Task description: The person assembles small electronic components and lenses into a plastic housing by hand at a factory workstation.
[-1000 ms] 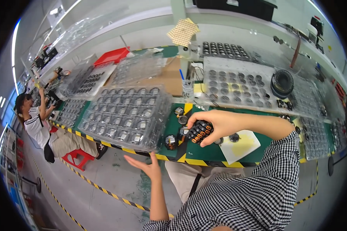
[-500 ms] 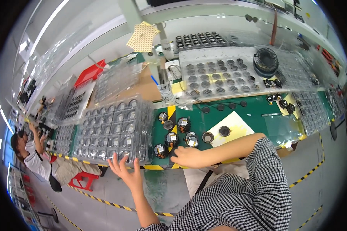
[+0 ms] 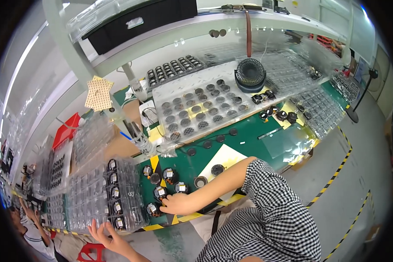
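My right hand point(image 3: 175, 204) is over the green bench mat, fingers curled and closed; what they hold, if anything, is hidden under them. Right by its fingertips is a small black round part with a white label point(image 3: 153, 209), and a similar labelled part point(image 3: 160, 192) sits just above. More such parts, some with copper-coloured sides, stand around, with a dark disc point(image 3: 155, 178) among them. My left hand point(image 3: 104, 236) is open, fingers spread, at the front edge of a stack of clear plastic trays point(image 3: 85, 192). Black labelled parts point(image 3: 114, 192) fill the top tray's right column.
A dark round cap point(image 3: 200, 181) and another disc point(image 3: 217, 170) lie by a yellowish sheet point(image 3: 222, 153). Behind are a large clear tray of discs point(image 3: 196, 109) and a black fan point(image 3: 250, 75). A co-worker point(image 3: 35, 233) sits at far left near a red stool point(image 3: 91, 252).
The view has swung right, so the bench appears shifted left. Black labelled parts now show in the tray's right column, where none stood out before. My right hand remains by the loose parts.
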Demonstrator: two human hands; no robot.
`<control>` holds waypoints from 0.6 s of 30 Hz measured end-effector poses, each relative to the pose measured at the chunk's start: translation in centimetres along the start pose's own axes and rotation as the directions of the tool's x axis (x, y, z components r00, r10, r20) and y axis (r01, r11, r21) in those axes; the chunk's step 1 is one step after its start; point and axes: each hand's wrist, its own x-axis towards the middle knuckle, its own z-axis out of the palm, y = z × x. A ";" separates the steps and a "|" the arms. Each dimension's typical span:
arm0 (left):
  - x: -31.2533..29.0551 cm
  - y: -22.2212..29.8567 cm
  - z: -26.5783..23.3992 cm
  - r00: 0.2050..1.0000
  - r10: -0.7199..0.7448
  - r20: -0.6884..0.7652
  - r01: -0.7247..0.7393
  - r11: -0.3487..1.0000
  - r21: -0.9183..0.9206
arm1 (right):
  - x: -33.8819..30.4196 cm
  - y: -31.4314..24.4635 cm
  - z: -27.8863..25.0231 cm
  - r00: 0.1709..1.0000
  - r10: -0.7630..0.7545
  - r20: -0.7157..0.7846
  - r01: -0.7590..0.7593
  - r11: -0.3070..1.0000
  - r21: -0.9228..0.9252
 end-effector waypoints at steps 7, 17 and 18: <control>2.0 4.8 1.0 0.916 0.086 -0.392 -0.137 0.985 -0.102 | -1.9 0.1 -6.1 0.994 0.042 -0.096 -0.016 0.965 0.261; -7.7 14.4 3.8 0.821 0.529 -0.216 -0.511 0.849 0.136 | -5.3 2.3 -12.9 0.934 0.318 -0.160 0.241 -0.233 0.942; -9.3 15.5 3.6 0.819 0.567 -0.089 -0.553 0.821 0.139 | -5.8 1.9 -12.8 0.917 0.370 -0.152 0.274 -0.304 0.912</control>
